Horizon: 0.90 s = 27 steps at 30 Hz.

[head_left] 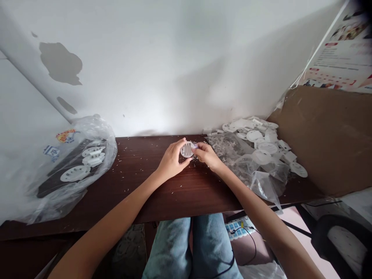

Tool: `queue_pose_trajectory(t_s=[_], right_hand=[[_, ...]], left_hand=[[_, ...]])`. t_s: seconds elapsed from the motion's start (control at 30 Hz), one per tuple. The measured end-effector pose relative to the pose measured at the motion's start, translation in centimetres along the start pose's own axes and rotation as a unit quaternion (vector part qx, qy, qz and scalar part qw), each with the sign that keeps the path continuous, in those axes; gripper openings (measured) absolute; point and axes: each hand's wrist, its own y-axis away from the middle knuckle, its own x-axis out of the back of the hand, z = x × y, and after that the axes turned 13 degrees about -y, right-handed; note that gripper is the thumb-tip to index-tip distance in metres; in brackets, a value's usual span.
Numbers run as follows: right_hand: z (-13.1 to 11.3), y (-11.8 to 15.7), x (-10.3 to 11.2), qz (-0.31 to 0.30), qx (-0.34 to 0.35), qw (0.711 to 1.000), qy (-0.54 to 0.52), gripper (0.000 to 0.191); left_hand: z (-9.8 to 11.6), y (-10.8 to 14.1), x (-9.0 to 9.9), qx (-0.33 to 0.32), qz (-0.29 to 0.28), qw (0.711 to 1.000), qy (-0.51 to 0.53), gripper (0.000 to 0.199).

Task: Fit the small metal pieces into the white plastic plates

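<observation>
My left hand (173, 159) grips a round white plastic disc with slots (187, 149) above the dark wooden table (162, 190). My right hand (207, 155) pinches the disc's right edge, and a small translucent bit shows at its fingertips. Tiny dark and pale bits (193, 161) lie scattered on the table beneath my hands. To the right of my right hand, a heap of similar white discs (255, 135) rests on and around a crumpled clear plastic bag (247, 166). More white discs (84, 164) lie in another clear bag (100, 135) at the table's left end.
Behind the table stands a white wall with peeling patches (60, 64). Brown cardboard (322, 139) leans at the right, below a printed poster (340, 54). Under the table are my jeans-clad knees (186, 248), a power strip (238, 228) with cables, and a dark chair (334, 244).
</observation>
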Motion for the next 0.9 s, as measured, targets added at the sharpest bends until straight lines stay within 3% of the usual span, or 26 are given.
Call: queue_pose_trajectory(t_s=[0.1,0.2,0.33,0.47,0.53,0.63,0.73,0.8,0.9], right_hand=[[0.2,-0.3,0.3,-0.011,0.006,1.000,0.020,0.030],[0.3,-0.4,0.7,-0.004,0.083,0.990,0.111,0.026],[0.4,-0.3,0.8,0.051,0.156,0.948,0.274,0.024],[0.4,0.2,0.3,0.073,0.181,0.875,0.443,0.026],[0.4,0.5,0.0,0.053,0.180,0.846,0.499,0.026],[0.5,0.8,-0.3,0.032,0.177,0.828,0.532,0.026],[0.5,0.8,-0.5,0.025,0.168,0.823,0.542,0.027],[0.5,0.9,-0.5,0.019,0.159,0.821,0.549,0.028],[0.6,1.1,-0.6,0.014,0.149,0.815,0.559,0.029]], left_hand=[[0.3,0.1,0.0,0.019,0.007,1.000,-0.002,0.076],[0.5,-0.1,0.3,0.011,0.018,1.000,-0.020,0.078],[-0.3,-0.2,1.6,-0.016,0.011,0.996,-0.090,0.079],[-3.1,0.3,5.6,0.001,-0.034,0.980,-0.196,0.076],[-5.0,0.9,8.6,0.054,-0.048,0.969,-0.237,0.070],[-7.8,1.8,13.6,0.165,-0.091,0.944,-0.271,0.070],[-10.2,2.8,18.0,0.342,-0.139,0.887,-0.275,0.073],[-11.7,3.4,20.1,0.453,-0.174,0.837,-0.253,0.076],[-13.6,4.1,21.7,0.482,-0.237,0.799,-0.269,0.082]])
